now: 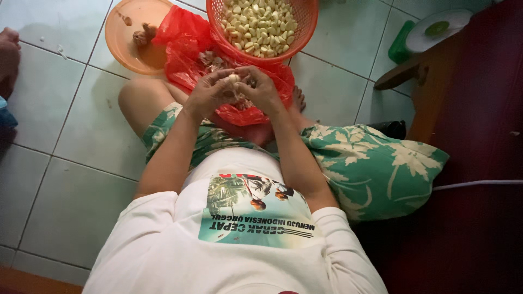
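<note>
Just above the middle of the frame, the left hand (210, 92) and the right hand (263, 90) meet over a red plastic bag (185, 41) that lies on the person's lap and spreads up toward the top of the frame. Both hands are closed around one pale garlic clove (234, 79), the fingertips of each pinching it from its own side, so the clove sits between them and touches both.

Directly above the hands, at the top centre, stands a red mesh basket (305, 27) filled with peeled cloves (259, 24); its lower edge rests on the bag. At the upper left, an orange plate (122, 43) lies on the pale green tiled floor (60, 98), partly under the bag, with a small brownish clump on it. In the upper right corner a green and white round object (430, 30) sits by a dark wooden piece of furniture (430, 92). The person sits on the floor in leaf-patterned shorts (376, 163).
</note>
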